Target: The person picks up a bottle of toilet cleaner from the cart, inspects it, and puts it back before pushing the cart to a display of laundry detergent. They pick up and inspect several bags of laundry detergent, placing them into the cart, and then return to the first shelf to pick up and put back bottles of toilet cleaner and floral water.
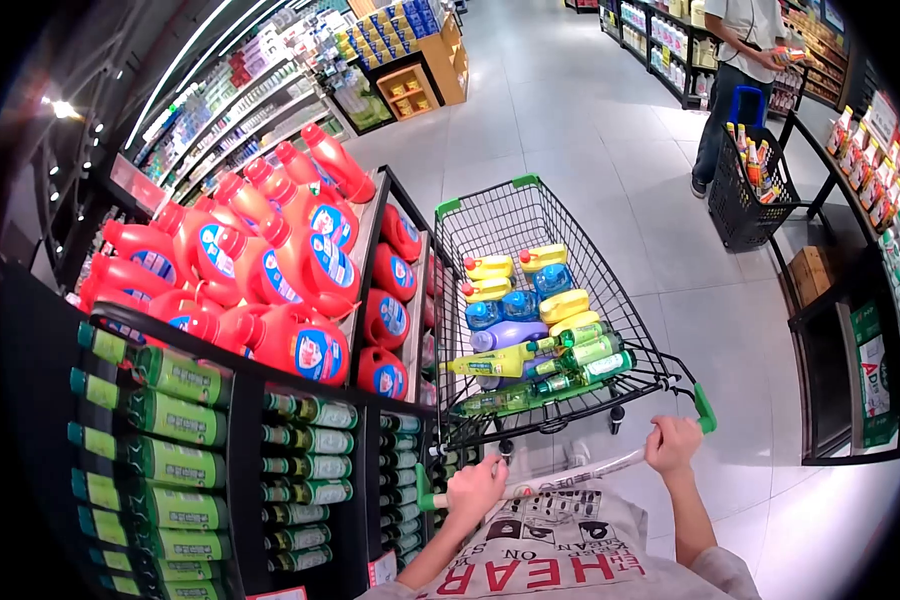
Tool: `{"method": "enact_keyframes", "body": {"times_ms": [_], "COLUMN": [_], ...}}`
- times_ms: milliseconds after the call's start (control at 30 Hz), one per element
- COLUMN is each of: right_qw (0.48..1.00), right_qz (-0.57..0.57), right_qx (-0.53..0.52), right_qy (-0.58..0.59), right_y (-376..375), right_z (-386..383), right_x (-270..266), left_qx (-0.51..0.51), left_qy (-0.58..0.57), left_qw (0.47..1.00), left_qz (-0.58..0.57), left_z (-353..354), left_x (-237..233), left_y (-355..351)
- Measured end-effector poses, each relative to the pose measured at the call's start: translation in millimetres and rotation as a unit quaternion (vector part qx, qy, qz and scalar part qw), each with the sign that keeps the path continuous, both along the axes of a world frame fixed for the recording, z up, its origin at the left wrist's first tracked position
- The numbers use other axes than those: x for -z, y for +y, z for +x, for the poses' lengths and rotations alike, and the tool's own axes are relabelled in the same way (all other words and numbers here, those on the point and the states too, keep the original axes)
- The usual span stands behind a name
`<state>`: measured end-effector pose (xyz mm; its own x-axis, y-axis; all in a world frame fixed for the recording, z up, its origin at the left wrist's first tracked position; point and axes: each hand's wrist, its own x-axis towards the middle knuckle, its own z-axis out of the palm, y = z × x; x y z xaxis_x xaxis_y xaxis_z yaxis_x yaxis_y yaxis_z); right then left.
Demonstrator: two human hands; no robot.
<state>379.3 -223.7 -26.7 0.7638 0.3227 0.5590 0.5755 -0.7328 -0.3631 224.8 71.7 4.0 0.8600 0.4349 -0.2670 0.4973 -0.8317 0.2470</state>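
Both of my hands are on the handle of a black wire shopping cart with green corners. My left hand wraps round the bar near its left end, and my right hand grips it near the right end. Inside the cart lie green bottles, a yellow-green bottle, a purple bottle, blue containers and yellow containers. The far part of the basket shows bare wire.
Red detergent jugs are heaped at the left above shelves of green bottles. A person stands at the upper right beside a black basket. A black-framed display borders the aisle's right side.
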Motion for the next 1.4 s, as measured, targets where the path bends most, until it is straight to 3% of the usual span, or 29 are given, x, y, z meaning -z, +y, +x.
{"method": "enact_keyframes", "body": {"times_ms": [200, 400, 500, 567, 600, 667, 700, 767, 800, 867, 967, 1067, 1167, 1400], "right_qw": [0.999, 0.999, 0.997, 0.994, 0.994, 0.969, 0.971, 0.931, 0.936, 0.904, 0.881, 0.890, 0.890, 0.912], "right_qz": [0.018, 0.017, -0.023, -0.032, -0.031, 0.035, 0.032, 0.166, 0.163, 0.277, 0.311, 0.273, 0.209, 0.177], "right_qx": [-0.025, -0.039, -0.035, 0.092, 0.088, 0.239, 0.232, 0.309, 0.299, 0.299, 0.306, 0.305, 0.321, 0.300], "right_qy": [0.017, 0.008, 0.064, -0.048, -0.055, 0.052, 0.045, 0.095, 0.090, 0.128, 0.185, 0.201, 0.245, 0.215], "right_y": [21.4, 40.9, 50.9, 66.7, 73.5, 86.6, 92.9, 104.7, 110.0, 119.2, 142.4, 148.6, 176.7, 213.9], "right_z": [77.7, 157.5, 195.5, 217.1, 229.8, 250.9, 265.1, 297.0, 316.5, 356.1, 400.7, 452.5, 486.0, 588.0], "right_x": [1.8, 6.8, 6.9, -9.6, -6.8, 12.5, 22.5, 44.3, 55.2, 70.0, 62.9, 81.9, 49.0, 66.8], "left_qx": [0.039, 0.064, 0.051, 0.047, 0.047, 0.041, 0.043, 0.044, 0.034, 0.049, 0.069, 0.089, 0.089, 0.127], "left_qy": [0.088, 0.043, 0.019, 0.002, 0.010, 0.009, -0.005, -0.019, -0.026, -0.003, 0.010, 0.002, 0.010, 0.036], "left_qw": [0.995, 0.997, 0.999, 0.999, 0.999, 0.999, 0.998, 0.992, 0.991, 0.980, 0.982, 0.980, 0.977, 0.968], "left_qz": [0.011, 0.011, 0.004, 0.011, 0.009, 0.004, -0.035, -0.119, -0.124, -0.192, -0.176, -0.175, -0.194, -0.214], "left_z": [64.8, 131.0, 166.9, 191.2, 205.4, 232.7, 245.4, 269.4, 280.5, 301.7, 323.3, 365.4, 408.1, 495.5], "left_x": [-6.0, 0.4, 6.2, 9.5, 9.1, 7.8, 4.9, 7.8, 9.5, 9.7, 21.5, 22.5, 20.5, 15.7], "left_y": [16.2, 33.9, 42.9, 49.2, 51.5, 59.8, 64.2, 81.7, 93.8, 117.6, 148.4, 163.8, 176.5, 215.0]}}
